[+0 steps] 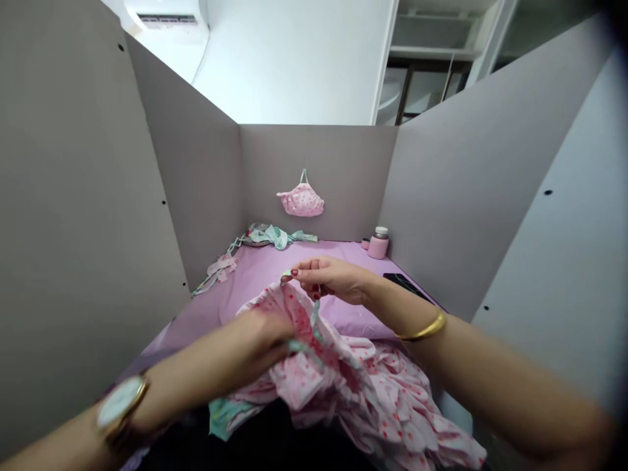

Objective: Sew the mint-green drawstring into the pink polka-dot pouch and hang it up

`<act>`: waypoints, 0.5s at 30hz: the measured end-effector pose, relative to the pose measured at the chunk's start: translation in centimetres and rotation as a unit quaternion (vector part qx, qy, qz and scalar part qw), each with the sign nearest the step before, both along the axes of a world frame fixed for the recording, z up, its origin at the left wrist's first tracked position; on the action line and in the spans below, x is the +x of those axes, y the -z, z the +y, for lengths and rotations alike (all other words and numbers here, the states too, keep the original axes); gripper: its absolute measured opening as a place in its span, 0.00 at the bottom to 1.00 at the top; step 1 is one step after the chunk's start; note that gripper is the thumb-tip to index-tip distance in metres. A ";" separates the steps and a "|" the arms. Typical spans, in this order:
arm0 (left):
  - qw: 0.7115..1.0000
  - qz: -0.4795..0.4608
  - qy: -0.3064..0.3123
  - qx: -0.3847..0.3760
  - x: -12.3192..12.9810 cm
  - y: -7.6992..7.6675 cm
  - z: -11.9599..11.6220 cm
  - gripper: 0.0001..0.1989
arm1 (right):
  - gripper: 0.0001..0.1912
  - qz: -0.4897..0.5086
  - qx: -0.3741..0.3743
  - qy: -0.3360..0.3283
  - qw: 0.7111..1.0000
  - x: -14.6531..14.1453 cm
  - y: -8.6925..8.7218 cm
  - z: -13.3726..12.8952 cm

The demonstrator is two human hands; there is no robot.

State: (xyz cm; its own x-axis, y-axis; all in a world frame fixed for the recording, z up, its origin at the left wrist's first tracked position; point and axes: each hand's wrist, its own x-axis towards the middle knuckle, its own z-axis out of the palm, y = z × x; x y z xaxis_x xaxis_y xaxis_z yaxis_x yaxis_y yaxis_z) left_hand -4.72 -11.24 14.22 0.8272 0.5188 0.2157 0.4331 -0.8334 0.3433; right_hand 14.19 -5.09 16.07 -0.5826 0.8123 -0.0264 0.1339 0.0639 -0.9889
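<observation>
A pink garment with red dots (392, 392) lies gathered in loose folds over the near table edge and the lap. My right hand (333, 278) pinches a pale green fabric tie at the garment's raised upper edge, thumb and forefinger together. A twisted length of the green tie (315, 317) hangs below those fingers. My left hand (267, 333) is smeared by motion in front of the garment, close to another green strip (299, 347). Its fingers cannot be made out clearly. A green patterned piece (228, 415) shows under the garment at lower left.
Grey panels (318, 150) enclose the lilac-covered table (265, 265) on three sides. A small dotted pink piece (303, 200) hangs on the back panel. Green ribbons (277, 237) and pink scraps (223, 267) lie at left; a pink jar (378, 245) and black flat object (406, 285) sit right.
</observation>
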 end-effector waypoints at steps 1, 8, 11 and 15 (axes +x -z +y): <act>0.999 -0.032 -0.015 0.025 0.6 -1.5 1.1 0.09 | 0.16 0.002 0.005 0.000 1.000 -0.1 -0.4 -0.2; 0.971 -0.215 -0.095 -0.044 3.6 -6.0 7.6 0.05 | 0.12 -0.014 0.030 0.026 0.999 1.4 -3.6 -0.5; 0.945 -0.293 -0.141 -0.042 2.4 -5.8 7.9 0.11 | 0.09 -0.020 0.038 0.088 0.995 2.3 -4.6 0.9; 0.934 -0.287 -0.174 -0.123 0.5 -3.0 6.7 0.13 | 0.09 -0.044 0.031 0.087 0.995 1.9 -5.3 1.7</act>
